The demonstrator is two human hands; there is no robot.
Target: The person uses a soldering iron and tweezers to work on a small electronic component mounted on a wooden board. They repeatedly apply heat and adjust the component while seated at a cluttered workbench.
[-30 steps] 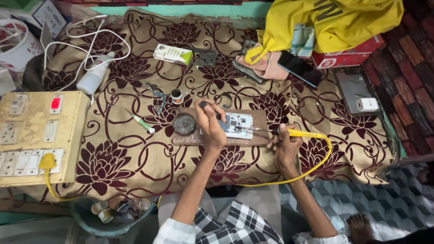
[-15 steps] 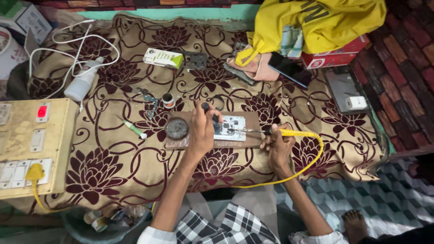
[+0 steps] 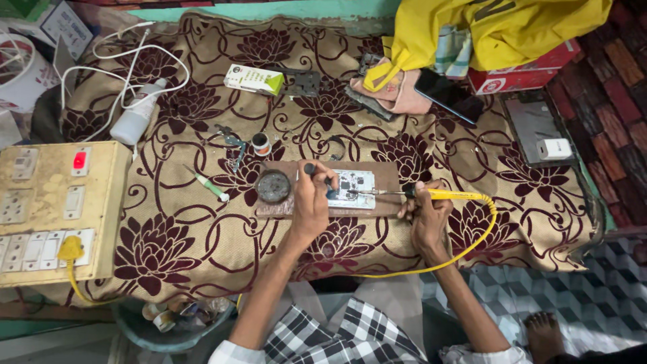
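On wooden board (image 3: 377,176), left hand (image 3: 311,205) fingers press circuit board (image 3: 353,189); right hand (image 3: 426,214) fingers clamped on yellow soldering iron (image 3: 431,194), tip touching it.

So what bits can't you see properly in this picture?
All in the head view:
- Circuit board: its left end is hidden under the left hand; its parts are too small to tell.
- Soldering iron: its tip is too thin to see if it touches.
- Switch panel: cut off by the left edge.
- Yellow bag: cut off by the top edge.

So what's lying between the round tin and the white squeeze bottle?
In the head view, a green-handled screwdriver lies on the cloth between the round tin and the white squeeze bottle.
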